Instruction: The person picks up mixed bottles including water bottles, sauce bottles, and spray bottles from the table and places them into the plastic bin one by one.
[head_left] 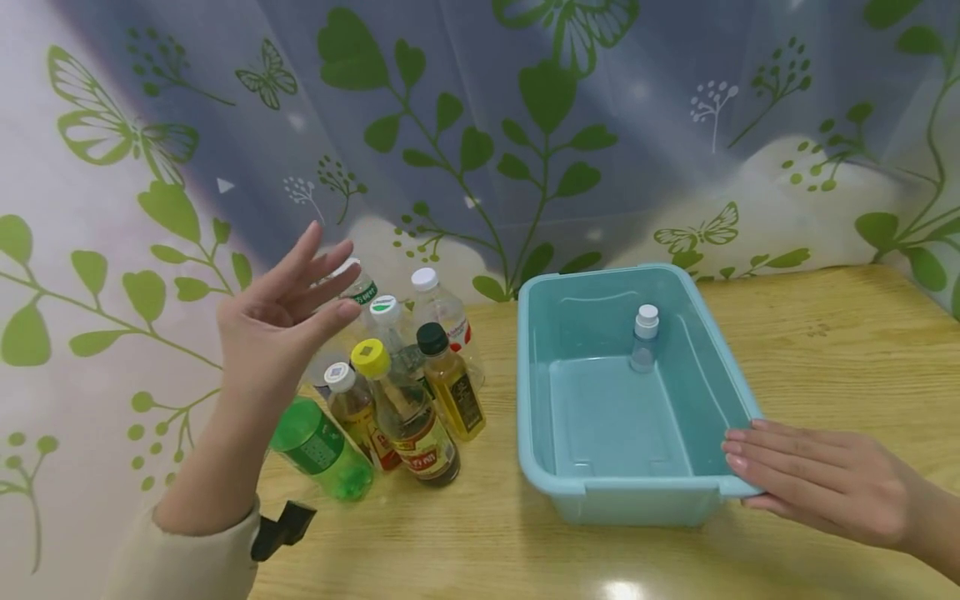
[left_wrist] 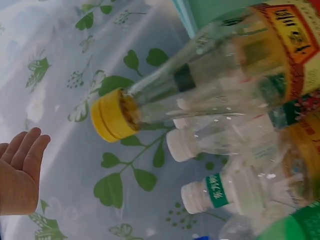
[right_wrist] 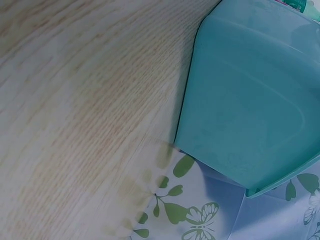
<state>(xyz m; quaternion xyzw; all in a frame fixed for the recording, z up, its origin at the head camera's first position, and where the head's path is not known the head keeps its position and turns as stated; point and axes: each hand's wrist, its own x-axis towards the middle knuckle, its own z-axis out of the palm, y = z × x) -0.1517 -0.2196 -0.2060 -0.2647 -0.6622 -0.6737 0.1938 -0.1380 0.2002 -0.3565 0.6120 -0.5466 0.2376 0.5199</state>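
My left hand [head_left: 288, 321] is raised over the back left bottles, fingers extended and thumb apart, holding nothing. Just below and right of it stands a yellow-capped glass bottle [head_left: 416, 421] with dark liquid; in the left wrist view that yellow cap [left_wrist: 115, 116] is apart from the hand [left_wrist: 22, 170]. My right hand [head_left: 840, 479] holds the near right corner of a teal plastic bin [head_left: 630, 485], fingers over the rim and thumb below it. Inside the bin, a small clear bottle [head_left: 645, 342] with a white cap stands at the right wall.
Grouped left of the bin are a green plastic bottle [head_left: 322, 450], a white-capped bottle [head_left: 360, 412], a dark-capped square bottle [head_left: 455, 387] and several clear white-capped bottles. They stand on a wooden table [head_left: 480, 542]. A patterned curtain [head_left: 465, 158] hangs behind.
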